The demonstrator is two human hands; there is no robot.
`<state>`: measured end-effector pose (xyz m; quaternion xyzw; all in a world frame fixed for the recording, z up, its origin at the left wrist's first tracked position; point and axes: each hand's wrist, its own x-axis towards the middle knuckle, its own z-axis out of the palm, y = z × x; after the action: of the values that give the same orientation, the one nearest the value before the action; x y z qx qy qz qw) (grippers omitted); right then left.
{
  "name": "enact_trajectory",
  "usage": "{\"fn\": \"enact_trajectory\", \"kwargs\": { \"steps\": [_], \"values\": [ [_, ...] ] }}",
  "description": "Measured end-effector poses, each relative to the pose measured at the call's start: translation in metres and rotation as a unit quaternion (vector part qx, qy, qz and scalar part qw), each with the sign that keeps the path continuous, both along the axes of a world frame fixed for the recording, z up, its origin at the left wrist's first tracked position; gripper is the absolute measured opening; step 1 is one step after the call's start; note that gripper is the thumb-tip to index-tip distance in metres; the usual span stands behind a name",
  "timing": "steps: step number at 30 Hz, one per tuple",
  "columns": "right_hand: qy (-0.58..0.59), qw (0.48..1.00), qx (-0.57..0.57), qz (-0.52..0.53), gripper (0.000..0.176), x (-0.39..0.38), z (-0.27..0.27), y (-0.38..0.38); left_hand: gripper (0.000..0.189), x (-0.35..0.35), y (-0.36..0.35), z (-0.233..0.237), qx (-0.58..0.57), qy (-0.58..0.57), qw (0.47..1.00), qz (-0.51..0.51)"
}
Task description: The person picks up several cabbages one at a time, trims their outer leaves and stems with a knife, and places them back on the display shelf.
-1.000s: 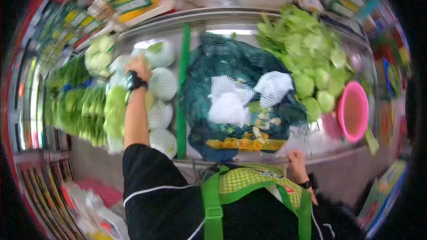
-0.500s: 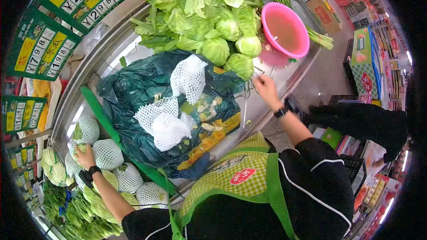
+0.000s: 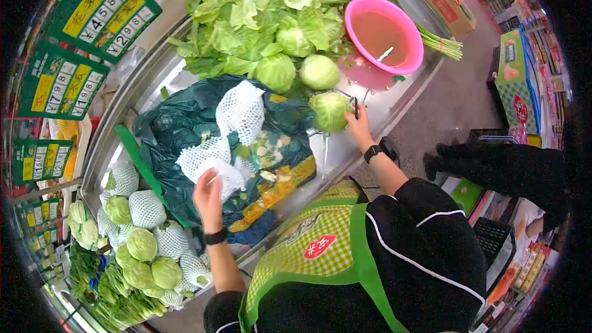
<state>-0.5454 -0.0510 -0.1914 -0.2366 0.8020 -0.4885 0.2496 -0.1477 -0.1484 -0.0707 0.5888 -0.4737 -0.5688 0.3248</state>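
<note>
My right hand (image 3: 359, 127) grips a small dark knife (image 3: 356, 107) and rests against a round green cabbage (image 3: 330, 111) on the steel counter (image 3: 394, 95). My left hand (image 3: 208, 193) reaches onto a white foam net (image 3: 213, 168) lying on a dark green plastic bag (image 3: 179, 123) full of leaf trimmings. Its fingers touch the net, but their grip is not visible. Two more trimmed cabbages (image 3: 275, 73) sit just behind, in front of a heap of loose cabbage leaves (image 3: 246, 12).
A pink basin (image 3: 383, 32) of water stands at the counter's far right. Netted cabbages (image 3: 148, 209) fill the section left of a green divider (image 3: 139, 166). Green price signs (image 3: 102, 9) hang behind. Another person's dark sleeve (image 3: 499, 169) is at the right.
My left hand came off the netted cabbages and moved right onto the foam net on the bag. My right hand drew back from the counter to a cabbage, now nearer me.
</note>
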Motion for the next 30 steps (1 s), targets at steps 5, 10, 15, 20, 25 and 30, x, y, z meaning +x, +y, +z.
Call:
{"fn": "enact_trajectory", "kwargs": {
  "steps": [5, 10, 15, 20, 25, 30],
  "values": [
    [-0.191, 0.978, 0.078, 0.018, 0.058, -0.01, 0.011, 0.009, 0.038, -0.139, 0.022, -0.021, 0.112, 0.111, 0.945, -0.286],
    [-0.204, 0.973, 0.106, 0.037, 0.058, -0.012, 0.028, 0.015, 0.059, -0.233, 0.03, -0.074, 0.447, 0.126, 0.861, -0.207],
    [-0.24, 0.967, 0.041, 0.081, 0.062, 0.002, 0.025, 0.029, 0.057, -0.24, 0.037, -0.156, 0.31, 0.291, 0.855, -0.297],
    [0.042, 0.982, -0.138, 0.124, 0.07, 0.036, 0.059, 0.055, 0.064, -0.228, 0.041, -0.041, 0.494, 0.339, 0.784, -0.16],
    [-0.309, 0.901, -0.282, 0.118, 0.063, 0.052, 0.139, 0.066, 0.072, -0.193, 0.025, 0.013, 0.372, 0.552, 0.746, -0.037],
    [0.073, 0.923, -0.269, 0.263, 0.06, 0.093, 0.132, 0.038, 0.059, -0.166, 0.027, 0.059, 0.105, 0.405, 0.907, -0.043]
  ]
}}
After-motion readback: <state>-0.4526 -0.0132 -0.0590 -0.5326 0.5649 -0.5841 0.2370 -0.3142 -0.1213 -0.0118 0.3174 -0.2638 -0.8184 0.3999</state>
